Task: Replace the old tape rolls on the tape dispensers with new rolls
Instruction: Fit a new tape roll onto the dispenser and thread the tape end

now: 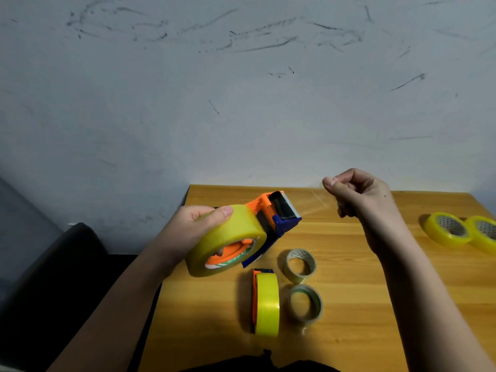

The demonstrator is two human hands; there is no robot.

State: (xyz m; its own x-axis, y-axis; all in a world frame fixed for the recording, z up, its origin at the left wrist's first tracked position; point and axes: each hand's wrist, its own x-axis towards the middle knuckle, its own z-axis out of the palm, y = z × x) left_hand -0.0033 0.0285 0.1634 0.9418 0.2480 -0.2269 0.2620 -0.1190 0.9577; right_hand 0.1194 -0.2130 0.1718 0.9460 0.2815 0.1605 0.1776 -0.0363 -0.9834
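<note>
The wooden surface (349,264) carries everything here, and above its far left part the left hand (198,224) grips the fat new yellow roll (228,237), thumb curled over its top. That roll sits on the orange-and-blue dispenser (279,210), whose cutter end points away towards the right hand (357,191). A roll this thick looks weighty for its size and stiff at the sides, so gripping across the outer face, as the left hand does, seems the sound hold; the glossy film will likely be slick, so a firm wrap matters.

Out beyond the cutter, the right hand is clenched in a pinch, thumb against forefinger, on what appears to be a clear tape strip (316,202) drawn from the dispenser. The film is nearly invisible, so that's a judgement. It will be light, floppy and sticky on one face, apt to fold on itself; best held at the very end and kept taut.

Below the left hand, a second dispenser (265,302) stands on edge with a yellow roll fitted. Beside it lie two thin used rolls (302,283), light and easily crushed. Far beyond the right wrist, two more spare yellow rolls (461,232) lie flat, touching.
</note>
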